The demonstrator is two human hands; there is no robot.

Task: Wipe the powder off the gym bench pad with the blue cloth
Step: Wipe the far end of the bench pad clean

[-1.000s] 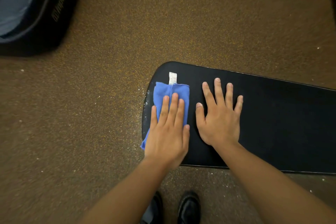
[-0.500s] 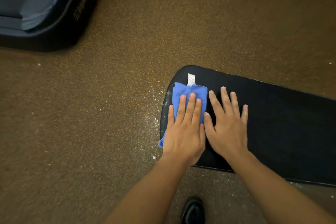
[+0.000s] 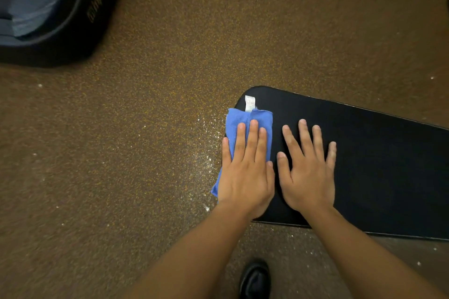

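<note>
A black shoe (image 3: 255, 279) shows at the bottom edge of the frame on the speckled brown floor (image 3: 145, 153), and two bare forearms reach up from there toward the centre right, where the job looks close to finished at this end. The left hand (image 3: 245, 177) lies flat with straight fingers pressing the blue cloth (image 3: 262, 120) down on the rounded left end of the gym bench pad (image 3: 388, 165); it pins the cloth rather than gripping it. The right hand (image 3: 307, 172) rests just beside it, fingers spread wide and flat on the bare pad, holding nothing, apparently steadying the work. The black pad runs from the centre of the frame out past the right edge, and its visible surface appears dark, matte and free of powder, though fine residue would be hard to tell at this sharpness. The cloth is a folded, textured blue rectangle with a small white tag (image 3: 250, 103) poking from its far edge, and its near corner hangs off the pad's left rim. White powder (image 3: 204, 153) lies scattered on the floor just left of the pad's end and in flecks below its near edge, suggesting it has been pushed off the surface. What seems left is a last pass over the rim beneath the cloth and any stretch beyond the frame. In the upper left corner sits a dark padded object (image 3: 48, 7) with unreadable lettering.
</note>
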